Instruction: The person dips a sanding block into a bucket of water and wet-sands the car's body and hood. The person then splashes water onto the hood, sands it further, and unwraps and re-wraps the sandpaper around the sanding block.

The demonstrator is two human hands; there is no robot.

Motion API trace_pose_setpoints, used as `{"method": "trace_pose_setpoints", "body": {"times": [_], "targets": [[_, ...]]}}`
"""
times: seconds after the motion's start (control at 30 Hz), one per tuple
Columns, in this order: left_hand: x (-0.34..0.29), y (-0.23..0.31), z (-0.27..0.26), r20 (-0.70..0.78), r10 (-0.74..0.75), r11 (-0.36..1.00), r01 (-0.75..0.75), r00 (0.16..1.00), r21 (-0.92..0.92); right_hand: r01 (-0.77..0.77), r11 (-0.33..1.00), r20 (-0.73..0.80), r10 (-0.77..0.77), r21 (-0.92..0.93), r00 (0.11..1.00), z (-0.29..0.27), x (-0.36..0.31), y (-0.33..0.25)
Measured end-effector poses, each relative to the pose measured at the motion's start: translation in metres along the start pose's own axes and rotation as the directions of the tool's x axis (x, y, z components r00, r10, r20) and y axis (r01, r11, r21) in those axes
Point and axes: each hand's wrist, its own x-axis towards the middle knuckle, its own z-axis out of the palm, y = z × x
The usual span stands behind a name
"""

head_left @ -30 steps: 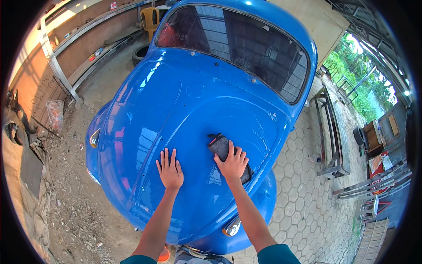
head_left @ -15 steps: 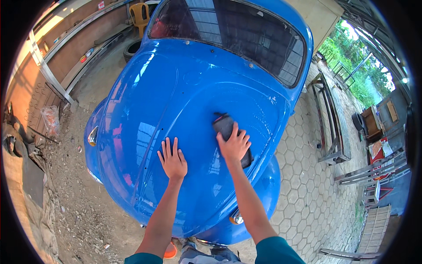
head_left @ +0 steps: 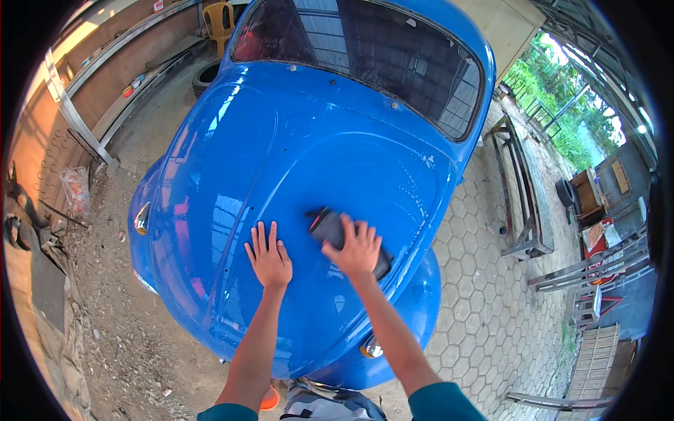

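A glossy blue car hood (head_left: 316,154) fills the middle of the view, curving toward me. On its left half my left hand (head_left: 271,265) lies flat with fingers stretched out, holding nothing. My right hand (head_left: 358,247) grips a black cloth (head_left: 328,228), folded into a long pad with a bit of red at its far end. The cloth is pressed to the right half of the hood, slightly smeared by motion, and its near end shows past my palm. Pale streaks and specks mark the paint to the right of it.
Beyond the hood is the dark windshield (head_left: 365,59). Round headlights (head_left: 372,346) sit on the fenders. A wooden bench frame (head_left: 519,189) stands on hexagonal paving at right. A tire (head_left: 205,78) and yellow chair (head_left: 218,25) are at far left, above gravelly ground.
My right hand has drawn the black cloth toward me and to the left across the hood. My left hand stays flat in nearly the same place; the view has shifted slightly.
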Motion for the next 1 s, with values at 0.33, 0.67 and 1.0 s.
{"method": "trace_pose_setpoints", "body": {"times": [0.33, 0.67, 1.0], "targets": [[0.007, 0.011, 0.009, 0.040, -0.002, 1.000, 0.001, 0.999, 0.017, -0.369, 0.923, -0.019, 0.369, -0.112, 0.929, 0.016, 0.049, 0.024], [0.003, 0.006, 0.008, 0.015, -0.006, 1.000, 0.006, 1.000, -0.014, -0.125, 0.992, -0.020, 0.125, 0.028, 0.992, -0.011, -0.103, 0.009], [-0.001, 0.011, 0.003, 0.056, -0.012, 1.000, 0.013, 0.998, -0.004, -0.492, 0.864, -0.134, 0.478, -0.106, 0.868, 0.003, 0.050, 0.100]]}}
